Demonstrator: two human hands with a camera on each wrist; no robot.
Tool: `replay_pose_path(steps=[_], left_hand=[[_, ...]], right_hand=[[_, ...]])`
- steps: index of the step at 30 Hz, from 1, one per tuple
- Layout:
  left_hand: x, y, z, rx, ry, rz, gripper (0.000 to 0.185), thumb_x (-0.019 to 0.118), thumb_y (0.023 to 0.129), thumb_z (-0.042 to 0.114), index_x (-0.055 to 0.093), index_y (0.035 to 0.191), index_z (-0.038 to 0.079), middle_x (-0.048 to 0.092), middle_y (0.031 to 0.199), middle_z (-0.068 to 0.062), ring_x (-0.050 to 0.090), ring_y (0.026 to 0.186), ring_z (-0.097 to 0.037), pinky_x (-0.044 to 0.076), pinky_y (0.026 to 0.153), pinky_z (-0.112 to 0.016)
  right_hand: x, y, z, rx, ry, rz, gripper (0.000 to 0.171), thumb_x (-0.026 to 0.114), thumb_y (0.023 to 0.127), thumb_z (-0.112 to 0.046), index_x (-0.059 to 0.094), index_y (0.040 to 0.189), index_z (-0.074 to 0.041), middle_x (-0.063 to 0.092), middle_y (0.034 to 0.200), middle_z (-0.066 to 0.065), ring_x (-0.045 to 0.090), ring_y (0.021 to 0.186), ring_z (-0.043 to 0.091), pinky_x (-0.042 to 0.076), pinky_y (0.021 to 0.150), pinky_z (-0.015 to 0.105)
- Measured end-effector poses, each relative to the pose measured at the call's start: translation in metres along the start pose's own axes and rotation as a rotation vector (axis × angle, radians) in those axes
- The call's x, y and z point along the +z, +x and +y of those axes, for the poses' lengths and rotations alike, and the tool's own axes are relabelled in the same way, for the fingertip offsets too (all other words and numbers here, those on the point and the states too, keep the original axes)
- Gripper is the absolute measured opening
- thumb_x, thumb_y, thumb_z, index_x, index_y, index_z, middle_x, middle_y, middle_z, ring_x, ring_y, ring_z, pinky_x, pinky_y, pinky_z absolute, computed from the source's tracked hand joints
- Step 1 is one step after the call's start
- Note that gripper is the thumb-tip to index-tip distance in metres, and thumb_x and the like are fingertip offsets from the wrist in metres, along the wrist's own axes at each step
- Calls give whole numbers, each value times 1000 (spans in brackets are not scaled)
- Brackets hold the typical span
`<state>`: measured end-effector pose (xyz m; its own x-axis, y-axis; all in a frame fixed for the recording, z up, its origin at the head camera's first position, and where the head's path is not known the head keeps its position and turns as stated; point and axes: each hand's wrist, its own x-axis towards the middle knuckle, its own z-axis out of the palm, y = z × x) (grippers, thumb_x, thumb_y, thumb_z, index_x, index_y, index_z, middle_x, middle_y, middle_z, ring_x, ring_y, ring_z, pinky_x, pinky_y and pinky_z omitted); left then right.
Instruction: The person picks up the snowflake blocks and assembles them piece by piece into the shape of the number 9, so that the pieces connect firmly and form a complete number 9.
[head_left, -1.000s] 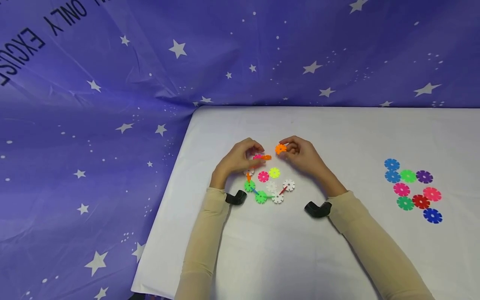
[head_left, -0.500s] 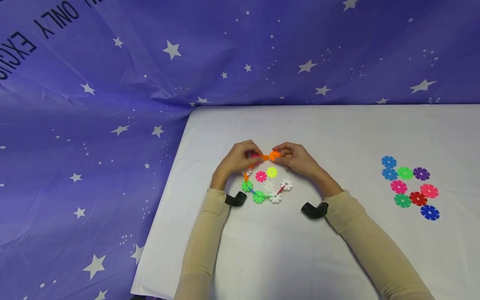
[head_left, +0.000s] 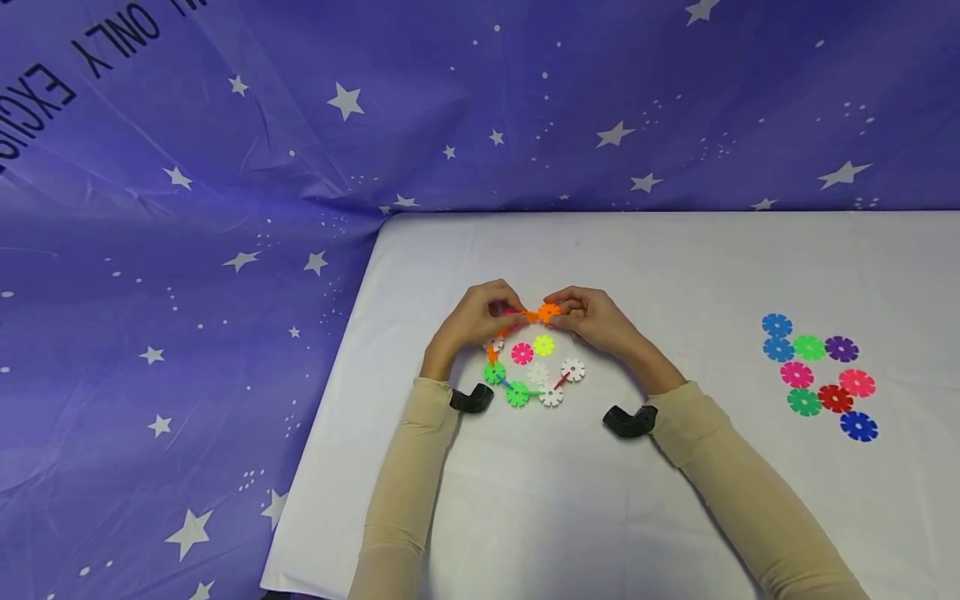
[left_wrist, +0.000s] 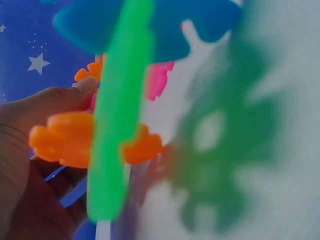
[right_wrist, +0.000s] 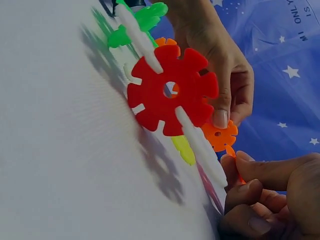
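Two bare hands in beige sleeves meet over the middle of a white table (head_left: pixel 675 517), working on a chain of small plastic snowflake discs (head_left: pixel 525 375) slotted edge to edge. The left hand (head_left: pixel 474 321) has fingers curled, pinching the far end of the chain at an orange connecting disc (head_left: pixel 530 316). The right hand (head_left: pixel 596 321), also curled, pinches a loose orange snowflake disc (head_left: pixel 549 312) by its rim, touching that connecting disc. The chain curves toward the near side through white, green and red discs; a pink disc (head_left: pixel 522 353) and a yellow-green disc (head_left: pixel 543 344) lie flat inside the curve. The discs look thin, light and fairly stiff, with notched edges; likely smooth, so a firm pinch on the flat faces near the rim, leaving the joining slot free, should hold best. The joined chain probably flexes or pops apart at its slots, so it wants support close to the joint. Far right lies a cluster of spare discs (head_left: pixel 813 375). A starred purple cloth (head_left: pixel 187 208) hangs behind
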<state>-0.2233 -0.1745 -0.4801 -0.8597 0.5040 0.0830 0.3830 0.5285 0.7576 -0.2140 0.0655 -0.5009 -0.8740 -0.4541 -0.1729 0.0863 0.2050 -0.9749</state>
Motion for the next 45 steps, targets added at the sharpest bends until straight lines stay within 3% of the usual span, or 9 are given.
replay_pose_path(steps=[11, 18, 24, 32, 45], left_hand=[[8, 2, -2, 70, -50, 33, 8, 79, 82, 13, 73, 84, 9, 66, 89, -3, 53, 78, -15, 43, 71, -26], [15, 4, -4, 97, -99, 89, 7, 79, 82, 13, 74, 81, 9, 63, 80, -3, 51, 74, -15, 43, 69, -25], [17, 5, -5, 101, -68, 105, 8, 79, 82, 15, 74, 80, 10, 62, 77, -1, 50, 74, -16, 43, 69, -28], [19, 5, -2, 114, -29, 133, 9, 79, 82, 13, 72, 80, 8, 61, 77, -1, 49, 74, -14, 43, 68, -25], [30, 10, -2, 132, -73, 159, 12, 79, 81, 15, 71, 77, 7, 58, 73, -5, 49, 71, -20, 41, 65, -32]], right_hand=[[1, 0, 4, -42, -44, -1, 31, 65, 93, -7, 63, 124, -1, 61, 92, 17, 45, 63, 9, 39, 56, 17], [0, -2, 4, -46, 21, 15, 28, 63, 93, -2, 65, 121, 1, 59, 84, 17, 43, 55, 7, 38, 50, 18], [0, -2, 4, -57, 52, 31, 27, 63, 92, 1, 66, 119, 2, 57, 78, 16, 41, 51, 7, 37, 47, 18], [4, -3, 4, -59, 64, 67, 28, 64, 91, 2, 66, 119, 4, 57, 73, 19, 43, 44, 9, 40, 43, 21], [6, -2, 2, 6, 70, 144, 24, 61, 94, 0, 67, 116, 3, 68, 80, 18, 54, 48, 12, 50, 48, 25]])
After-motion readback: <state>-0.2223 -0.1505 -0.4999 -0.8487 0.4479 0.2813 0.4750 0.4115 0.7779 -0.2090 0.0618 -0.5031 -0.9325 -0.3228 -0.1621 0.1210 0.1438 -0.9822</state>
